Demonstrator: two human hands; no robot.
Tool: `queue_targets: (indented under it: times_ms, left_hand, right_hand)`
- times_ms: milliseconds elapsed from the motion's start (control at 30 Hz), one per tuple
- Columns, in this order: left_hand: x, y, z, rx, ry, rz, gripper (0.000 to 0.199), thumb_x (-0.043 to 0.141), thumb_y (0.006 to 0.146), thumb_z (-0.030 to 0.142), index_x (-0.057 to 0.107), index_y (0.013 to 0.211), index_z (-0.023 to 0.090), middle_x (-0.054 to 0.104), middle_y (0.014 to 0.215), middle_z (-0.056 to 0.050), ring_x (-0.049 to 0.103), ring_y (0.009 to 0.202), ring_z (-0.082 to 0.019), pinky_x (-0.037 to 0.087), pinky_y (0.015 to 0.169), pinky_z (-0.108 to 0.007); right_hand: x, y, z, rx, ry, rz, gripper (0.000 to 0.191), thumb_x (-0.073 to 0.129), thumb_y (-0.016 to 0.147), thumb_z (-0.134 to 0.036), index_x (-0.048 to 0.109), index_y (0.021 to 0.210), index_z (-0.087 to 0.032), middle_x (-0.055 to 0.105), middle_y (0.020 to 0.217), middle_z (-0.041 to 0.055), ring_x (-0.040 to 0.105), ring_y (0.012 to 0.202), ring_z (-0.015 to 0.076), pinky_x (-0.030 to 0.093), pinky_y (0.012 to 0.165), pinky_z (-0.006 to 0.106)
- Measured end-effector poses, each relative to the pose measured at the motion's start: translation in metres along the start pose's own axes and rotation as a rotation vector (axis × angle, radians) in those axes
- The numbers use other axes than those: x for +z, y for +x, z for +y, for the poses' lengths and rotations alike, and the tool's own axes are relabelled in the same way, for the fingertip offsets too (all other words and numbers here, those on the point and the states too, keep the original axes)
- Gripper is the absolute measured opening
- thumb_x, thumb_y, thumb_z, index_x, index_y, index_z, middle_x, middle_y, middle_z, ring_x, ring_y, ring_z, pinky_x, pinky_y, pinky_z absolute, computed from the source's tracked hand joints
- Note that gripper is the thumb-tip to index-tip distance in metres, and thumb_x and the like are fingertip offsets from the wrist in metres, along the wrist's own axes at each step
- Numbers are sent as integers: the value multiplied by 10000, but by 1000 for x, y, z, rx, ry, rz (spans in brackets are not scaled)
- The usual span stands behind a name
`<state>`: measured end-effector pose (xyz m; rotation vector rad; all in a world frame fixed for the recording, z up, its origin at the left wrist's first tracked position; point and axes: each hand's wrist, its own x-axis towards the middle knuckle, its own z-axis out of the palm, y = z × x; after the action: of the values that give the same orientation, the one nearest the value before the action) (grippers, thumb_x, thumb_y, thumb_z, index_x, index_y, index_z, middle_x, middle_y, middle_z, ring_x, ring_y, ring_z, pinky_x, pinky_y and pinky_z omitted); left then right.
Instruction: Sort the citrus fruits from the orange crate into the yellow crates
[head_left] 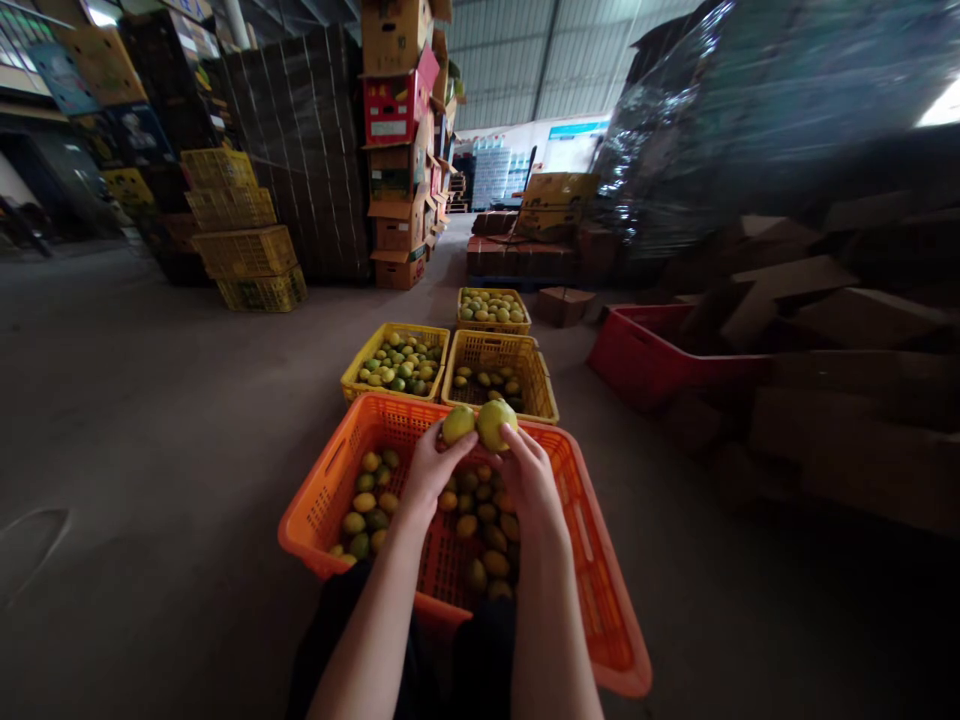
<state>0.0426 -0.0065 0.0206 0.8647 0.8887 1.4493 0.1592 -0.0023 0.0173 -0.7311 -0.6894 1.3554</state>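
Note:
Above the far side of a large orange plastic crate point(604, 560), my left hand point(429, 470) is closed around a yellow-green lemon point(458, 425). My right hand point(531, 480) grips a second, larger-looking lemon point(495, 424) close beside the first. Inside the crate lies one group of lemons point(365, 502) on the left, some yellow and some green. Another group point(491, 537) lies under and between my forearms, partly hidden by my right arm. A strip of bare crate floor shows between the two groups.
Beyond the orange crate stand a yellow crate of mixed green and yellow lemons point(349, 378), a yellow crate with fewer fruits point(544, 375) and a farther full one point(493, 327). A red bin point(630, 365) and cardboard are at right. Stacked yellow crates point(244, 250) stand left.

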Motion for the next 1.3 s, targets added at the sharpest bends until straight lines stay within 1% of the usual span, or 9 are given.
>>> queue_targets:
  times_ms: [133,300,500,700,867,1000,1100,1200,1300]
  left_hand:
    - [0,2,3,-127,-150,87,300,695,692,345,636,922,162,651,851,-37,613,751,-141,494,656,-233]
    - [-2,7,8,-268,-364,159,234,528,828,343,596,888,128,625,708,-28,551,533,-85,432,487,-180]
    - [-4,7,11,-352,-462,96,239,429,887,311,576,873,122,588,622,-24,535,474,-90,385,413,-167]
    - [-1,3,13,-310,-475,96,251,493,848,371,547,804,131,560,609,-10,518,454,-83,359,369,-155]
    - [2,0,19,-263,-531,110,170,587,772,301,529,757,142,566,615,-9,531,482,-79,412,405,-144]
    - [1,0,18,-194,-560,149,120,615,739,217,542,797,143,578,645,-7,571,532,-86,444,450,-137]
    - [-1,3,14,-234,-537,141,180,609,775,300,556,812,132,588,650,-19,558,507,-83,434,429,-142]
    - [-2,4,12,-316,-524,98,368,474,853,450,582,811,102,609,661,-61,534,470,-85,436,416,-168]
    - [-2,5,12,-344,-497,133,375,414,887,424,590,823,99,610,651,-63,527,463,-87,435,415,-177]
  right_hand:
    - [4,0,3,20,25,43,318,774,571,-337,697,832,-173,704,799,13,637,718,183,550,625,308]
    - [-1,5,3,108,222,144,205,687,641,-330,686,795,-194,703,754,13,640,658,162,529,501,251]
    - [-6,11,12,102,287,144,139,651,660,-316,648,744,-205,694,709,2,640,619,174,536,507,290]
    - [9,8,13,132,270,208,240,688,661,-366,632,789,-172,679,677,0,606,564,133,511,489,239]
    - [19,0,9,116,261,135,215,738,605,-283,621,758,-188,659,662,-37,573,533,88,477,468,180]
    - [20,-2,3,214,303,248,179,647,681,-345,609,739,-180,650,601,-16,584,500,119,448,404,205]
    - [19,1,3,259,310,303,146,586,727,-312,616,765,-174,663,612,-5,602,510,133,461,410,222]
    - [18,4,6,289,293,339,113,546,747,-273,602,747,-176,651,576,-5,596,491,144,497,440,264]
    - [20,5,10,296,287,340,148,554,757,-314,589,741,-170,634,546,-5,574,454,143,490,416,266]
